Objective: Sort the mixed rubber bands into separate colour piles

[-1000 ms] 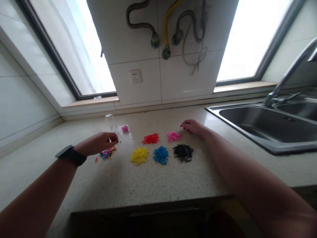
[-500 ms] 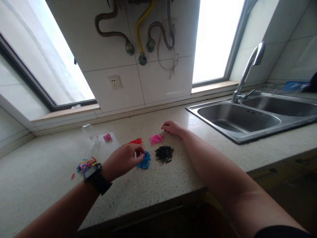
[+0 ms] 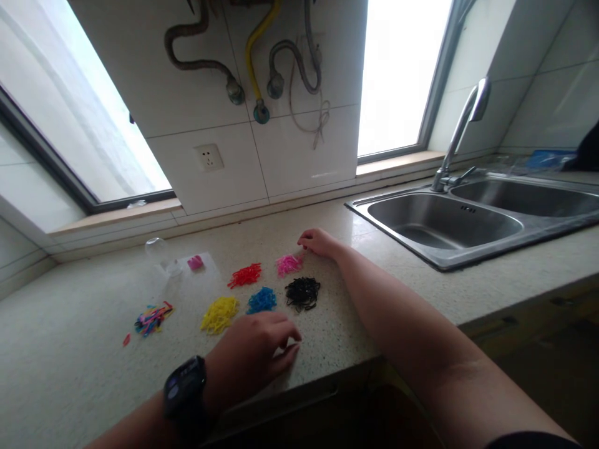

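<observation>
Small piles of rubber bands lie sorted by colour on the speckled counter (image 3: 70, 362): red (image 3: 245, 274), pink (image 3: 288, 264), yellow (image 3: 219, 313), blue (image 3: 261, 300) and black (image 3: 302, 292). A mixed-colour pile (image 3: 152, 317) sits further left. My left hand (image 3: 255, 352), with a black watch on the wrist, rests near the counter's front edge just below the blue and black piles, fingers loosely stretched out and nothing visible in them. My right hand (image 3: 319, 242) lies beside the pink pile with its fingers curled down onto the counter.
A clear glass jar (image 3: 159, 254) lies on its side beside a clear bag with a pink lump (image 3: 195, 262). A steel double sink (image 3: 444, 227) with a tap (image 3: 461, 134) is to the right. Hoses and a wall socket (image 3: 208, 157) sit on the tiled pillar between two windows.
My left hand has moved from the mixed pile across to the sorted piles, then drawn back to the front edge. The camera has turned right. My right hand has stayed by the pink pile.
</observation>
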Tool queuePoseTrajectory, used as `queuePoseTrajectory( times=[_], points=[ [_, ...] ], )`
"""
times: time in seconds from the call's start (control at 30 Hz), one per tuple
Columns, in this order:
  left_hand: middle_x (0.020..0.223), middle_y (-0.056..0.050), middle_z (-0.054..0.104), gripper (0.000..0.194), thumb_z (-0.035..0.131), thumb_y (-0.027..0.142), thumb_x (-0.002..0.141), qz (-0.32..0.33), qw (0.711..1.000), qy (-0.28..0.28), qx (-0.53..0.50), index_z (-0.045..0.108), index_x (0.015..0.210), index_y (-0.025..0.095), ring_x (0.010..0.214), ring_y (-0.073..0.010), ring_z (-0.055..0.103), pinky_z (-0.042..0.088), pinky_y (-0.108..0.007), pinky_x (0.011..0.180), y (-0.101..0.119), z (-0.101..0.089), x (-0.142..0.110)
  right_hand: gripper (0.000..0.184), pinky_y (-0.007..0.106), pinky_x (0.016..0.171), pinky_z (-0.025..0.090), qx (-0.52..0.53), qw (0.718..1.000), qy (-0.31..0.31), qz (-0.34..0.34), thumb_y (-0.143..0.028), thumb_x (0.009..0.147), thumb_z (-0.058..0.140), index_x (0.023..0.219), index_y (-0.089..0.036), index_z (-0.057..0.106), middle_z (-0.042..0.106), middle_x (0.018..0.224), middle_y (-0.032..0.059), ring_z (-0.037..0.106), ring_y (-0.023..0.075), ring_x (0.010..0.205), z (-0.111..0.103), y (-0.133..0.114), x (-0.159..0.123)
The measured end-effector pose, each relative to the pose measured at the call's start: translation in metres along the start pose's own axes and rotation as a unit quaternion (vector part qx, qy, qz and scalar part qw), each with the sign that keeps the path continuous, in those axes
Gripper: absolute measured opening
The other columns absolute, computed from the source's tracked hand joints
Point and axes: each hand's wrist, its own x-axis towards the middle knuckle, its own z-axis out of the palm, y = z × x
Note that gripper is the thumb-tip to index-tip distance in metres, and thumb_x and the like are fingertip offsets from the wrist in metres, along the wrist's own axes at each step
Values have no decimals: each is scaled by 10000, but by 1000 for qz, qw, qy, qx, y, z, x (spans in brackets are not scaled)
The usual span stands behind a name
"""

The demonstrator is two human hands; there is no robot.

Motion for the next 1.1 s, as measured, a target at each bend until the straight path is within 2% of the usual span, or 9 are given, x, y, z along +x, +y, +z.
queuePoseTrajectory(
  times=[0.07,0.2,0.37,0.5,0.67,0.83,1.0,1.1],
  points=[
    [796,-8,644,130,586,190,862,23,999,1,-29,656,961,236,700,-139,594,410,-254,599,2,8,-19,215,225,524,354,-2,1000,0,-1,-292,830,597,872,-146,750,676,703,15,507,100,554,0,1,1],
    [813,-21,653,243,555,144,843,72,995,51,-45,626,1052,246,701,-146,597,410,-255,581,-1,18,-39,227,232,540,365,-15,1000,-1,-7,-297,832,592,891,-152,757,686,711,14,513,106,562,0,1,0],
    [810,-13,666,217,568,171,863,120,990,70,-16,597,1068,239,682,-156,593,422,-281,576,-4,20,-39,233,234,559,374,-43,999,1,-9,-314,826,602,903,-157,757,677,695,15,520,113,575,-2,3,-2],
    [779,3,650,218,582,238,891,157,985,60,39,578,1109,230,645,-170,560,398,-311,540,-4,21,-40,240,239,566,383,-40,999,-8,-11,-335,829,597,880,-153,745,668,692,17,513,112,571,-3,-1,-4],
    [747,15,617,236,567,247,904,186,975,57,104,563,1138,224,608,-172,524,367,-328,488,-3,23,-44,262,232,521,379,14,1000,-21,-13,-362,841,583,905,-144,714,679,760,38,508,100,552,2,-17,-9],
    [747,8,607,220,559,276,932,186,972,58,128,545,1147,230,636,-183,548,363,-334,470,-4,21,-45,279,237,552,423,61,992,-68,-83,-395,855,595,915,-143,699,679,777,53,551,116,601,21,-57,-21],
    [719,8,586,149,564,329,956,187,969,72,144,544,1069,234,613,-173,551,348,-332,438,-5,22,-46,215,244,611,432,17,983,-103,-151,-319,879,576,924,-168,722,692,792,46,568,133,677,53,-124,-31],
    [706,23,563,111,517,311,988,195,963,87,164,524,1061,228,594,-161,545,326,-305,420,-7,25,-46,191,243,632,416,-38,961,-152,-230,-255,872,578,925,-153,731,691,791,36,562,124,675,79,-165,-29]
  ],
)
